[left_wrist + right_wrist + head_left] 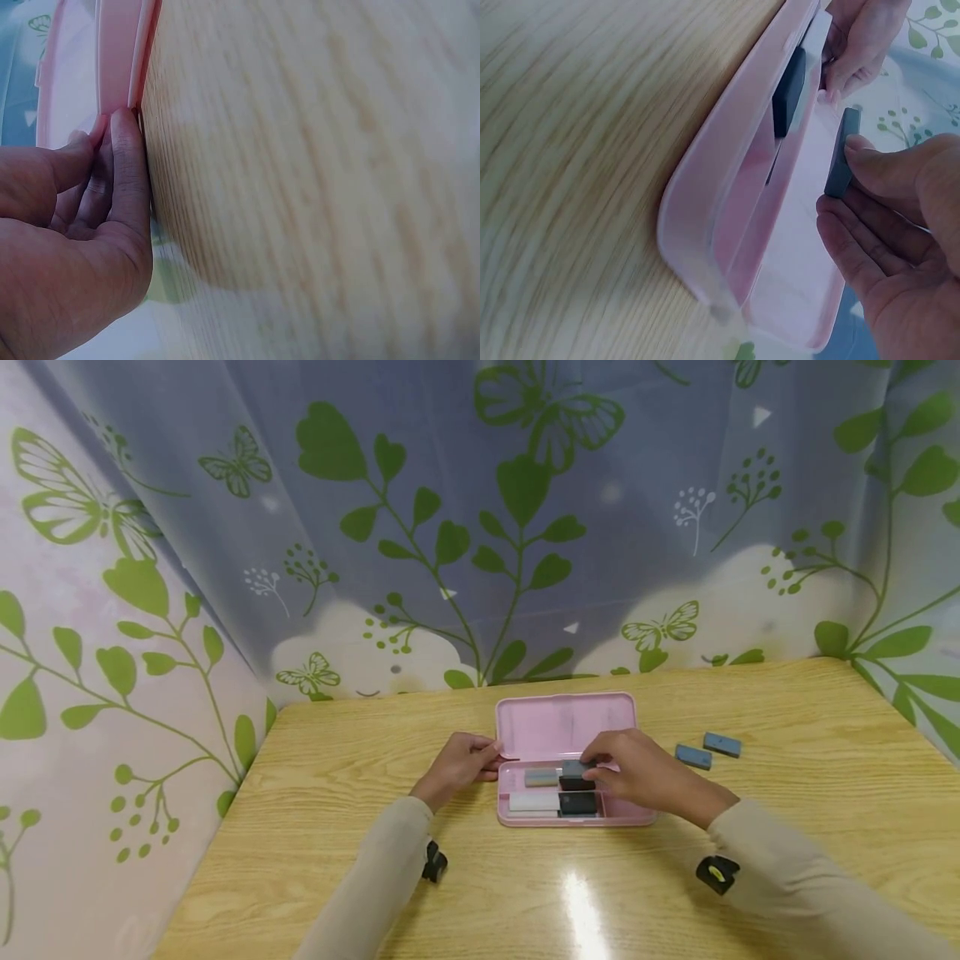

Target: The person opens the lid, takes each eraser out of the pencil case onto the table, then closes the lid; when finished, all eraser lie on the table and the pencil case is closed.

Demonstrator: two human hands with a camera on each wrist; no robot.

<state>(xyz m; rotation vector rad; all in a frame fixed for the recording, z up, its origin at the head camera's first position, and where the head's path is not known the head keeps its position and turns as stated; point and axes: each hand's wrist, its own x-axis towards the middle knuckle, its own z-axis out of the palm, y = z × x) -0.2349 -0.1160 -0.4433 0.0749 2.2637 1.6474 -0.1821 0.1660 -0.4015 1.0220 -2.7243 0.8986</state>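
Note:
A pink pencil case (566, 697) lies open on the table, its lid tilted back. My left hand (463, 762) pinches the case at its left end near the hinge, thumb by the lid and fingers against the side. My right hand (637, 772) holds a blue-grey eraser (843, 152) between thumb and fingertips over the case. Inside, a white eraser with a black sleeve (577, 803) lies in the front compartment. A grey eraser-like block (542, 777) lies in the rear one, with a dark piece (576, 783) beside it, partly hidden by the held eraser.
Two blue-grey erasers (693, 757) lie on the wooden table (315, 827) to the right of the case. A patterned curtain (465, 485) hangs along the table's back edge, with another side of it at the left.

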